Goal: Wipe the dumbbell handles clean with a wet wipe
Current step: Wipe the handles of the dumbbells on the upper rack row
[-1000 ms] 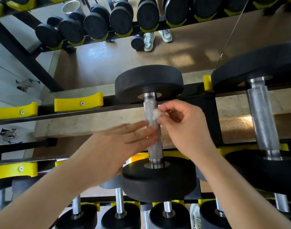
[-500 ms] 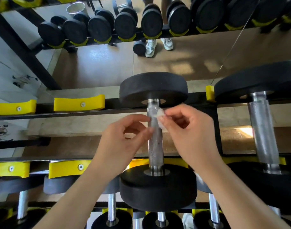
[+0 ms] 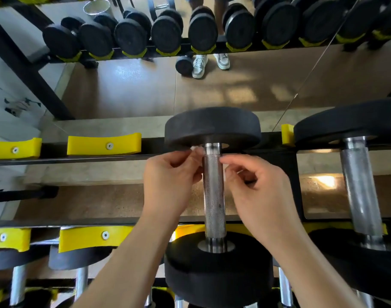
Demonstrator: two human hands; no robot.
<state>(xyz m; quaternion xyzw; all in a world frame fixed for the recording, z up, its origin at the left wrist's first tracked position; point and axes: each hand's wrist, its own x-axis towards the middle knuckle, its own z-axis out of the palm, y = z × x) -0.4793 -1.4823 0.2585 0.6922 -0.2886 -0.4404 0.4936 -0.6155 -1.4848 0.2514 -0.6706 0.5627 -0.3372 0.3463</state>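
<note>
- So, the handle (image 3: 214,196) of the center dumbbell runs straight away from the person, near head (image 3: 216,274) to far head (image 3: 212,126). It's upright in the head view and rests on the rack w/ yellow cradles (image 3: 103,146).
- Both hands flank the far end of the handle, just under the far head.
- Left hand (image 3: 170,181): fingertips pinch a small white bit, prob. the wet wipe (image 3: 195,149), right against the handle's left side.
- Right hand (image 3: 256,192): fingers curled, forefinger tip at the handle's right side. Can't tell if it holds the wipe's other end; that part is hidden.
- Key relation: nearly all the knurled length lies toward the person from the grip, so the stroke should prob. go along the long axis, pulling back to the near head.
- Left hand is nearer the wipe; both are equally close to the bar.
- Next dumbbell (image 3: 361,192) sits to the right, parallel.
</note>
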